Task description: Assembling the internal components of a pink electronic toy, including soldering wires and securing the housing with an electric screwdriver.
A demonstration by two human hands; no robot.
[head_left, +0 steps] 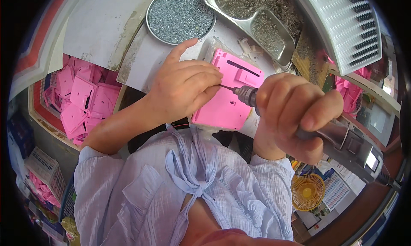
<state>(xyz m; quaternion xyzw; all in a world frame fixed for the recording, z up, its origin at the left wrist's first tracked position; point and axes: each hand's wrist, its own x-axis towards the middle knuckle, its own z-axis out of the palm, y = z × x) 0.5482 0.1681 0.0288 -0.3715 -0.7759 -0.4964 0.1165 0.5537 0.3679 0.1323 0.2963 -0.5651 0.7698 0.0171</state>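
A pink plastic panel [231,101] with slots and a raised block lies in front of me on a clear plastic bag [212,49]. My left hand [182,85] rests over the panel's left side, thumb and fingers pinched together at its surface, one finger sticking out. Whatever sits between those fingertips is hidden. In my right hand [295,113] is a grey electric screwdriver [349,147], held from the right with its bit pointing left. The bit's tip meets my left fingertips over the panel.
Beyond the panel stand a round metal tray [149,21] of small silver screws and a divided metal tray [244,26] of small metal parts. Pink parts [83,96] fill a bin at left. A white bristled rack [342,27] overhangs the right; a yellow basket [308,192] sits lower right.
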